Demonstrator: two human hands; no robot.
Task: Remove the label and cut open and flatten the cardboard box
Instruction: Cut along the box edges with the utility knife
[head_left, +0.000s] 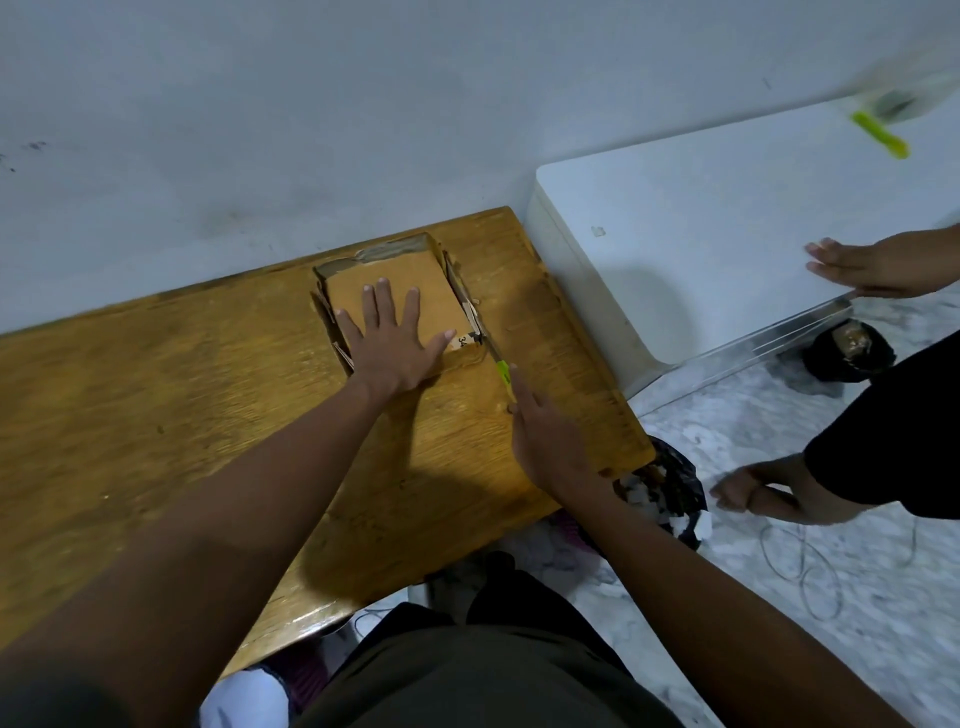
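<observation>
While the left hand (396, 349) lies flat with fingers spread on top of the cardboard box (395, 283), the box sits pressed low on the wooden worktop (156, 415), near its far edge by the wall. Torn tape shows along the box's far rim; a scrap of white label (461, 340) remains at its near right corner. Box contents hidden. Right hand (550, 431) rests on the worktop, fingers straight and relaxed, fingertips touching the green-handled cutter (498, 364) that lies along the box's right side; no grip visible. Off the worktop's right end, a black-lined bin (670, 493) on the floor holds white scraps. Another person's hands show at right, near a white table (727, 208).
</observation>
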